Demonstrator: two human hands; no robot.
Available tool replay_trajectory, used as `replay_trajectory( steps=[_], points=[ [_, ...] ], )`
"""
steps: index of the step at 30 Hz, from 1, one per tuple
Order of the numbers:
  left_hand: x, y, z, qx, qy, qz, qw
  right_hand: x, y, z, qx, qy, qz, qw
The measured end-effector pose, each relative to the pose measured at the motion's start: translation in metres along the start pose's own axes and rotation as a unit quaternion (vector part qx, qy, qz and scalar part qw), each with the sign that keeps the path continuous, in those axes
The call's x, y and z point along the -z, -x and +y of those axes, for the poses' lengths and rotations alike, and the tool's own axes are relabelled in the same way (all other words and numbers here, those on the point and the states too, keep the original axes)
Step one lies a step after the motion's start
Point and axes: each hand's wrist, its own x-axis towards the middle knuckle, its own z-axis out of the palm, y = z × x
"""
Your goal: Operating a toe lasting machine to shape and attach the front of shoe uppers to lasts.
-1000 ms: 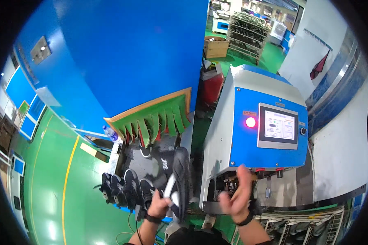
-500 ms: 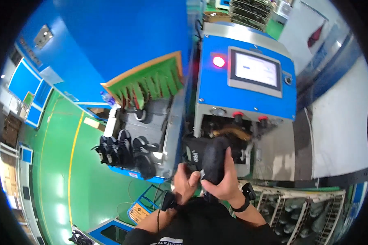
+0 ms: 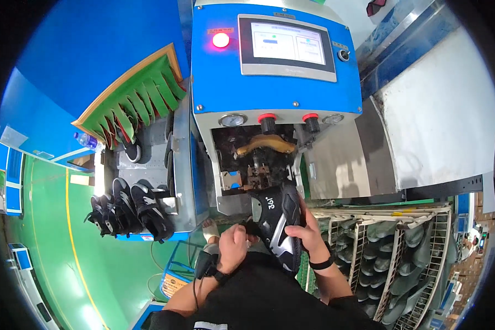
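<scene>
A black sports shoe (image 3: 280, 225) with white and silver side trim is held in front of my body, its sole edge to the right. My right hand (image 3: 309, 237) grips it along the sole side, thumb across the silver trim. My left hand (image 3: 235, 248) is closed beside the shoe's left edge, its fingers pinching a dark part there; the fingertips are partly hidden. Just beyond the shoe is a blue machine (image 3: 275, 93) with a lit screen (image 3: 286, 44), a glowing red lamp (image 3: 221, 40) and a brownish curved pad (image 3: 267, 144) in its opening.
Several black shoes (image 3: 127, 206) stand on the conveyor (image 3: 148, 159) at left, before a green strip curtain (image 3: 140, 107). A rack (image 3: 363, 258) of dark shoe lasts is at right. A blue-framed stool (image 3: 176, 280) is at lower left.
My view has shifted, bringing the machine larger and further left. The shoe has turned to show its silver-trimmed side. My left hand has changed from a spread hold to a closed pinch.
</scene>
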Motion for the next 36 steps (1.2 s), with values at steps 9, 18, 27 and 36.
replay_trajectory(
  steps=[9, 18, 27, 36],
  points=[
    [0.041, -0.045, -0.022, 0.189, 0.267, -0.077, 0.942, -0.008, -0.007, -0.031, -0.022, -0.144, 0.088, 0.985],
    [0.045, -0.052, -0.018, 0.017, -0.165, -0.223, 0.961, -0.01, -0.063, -0.052, 0.012, 0.225, 0.118, 0.967],
    [0.061, -0.049, -0.061, 0.043, -0.183, -0.224, 0.956, -0.05, -0.12, -0.041, -0.031, 0.646, 0.099, 0.756],
    [0.073, -0.079, -0.135, 0.04, -0.049, -0.189, 0.98, -0.067, -0.119, -0.038, 0.016, 0.62, 0.134, 0.773]
  ],
)
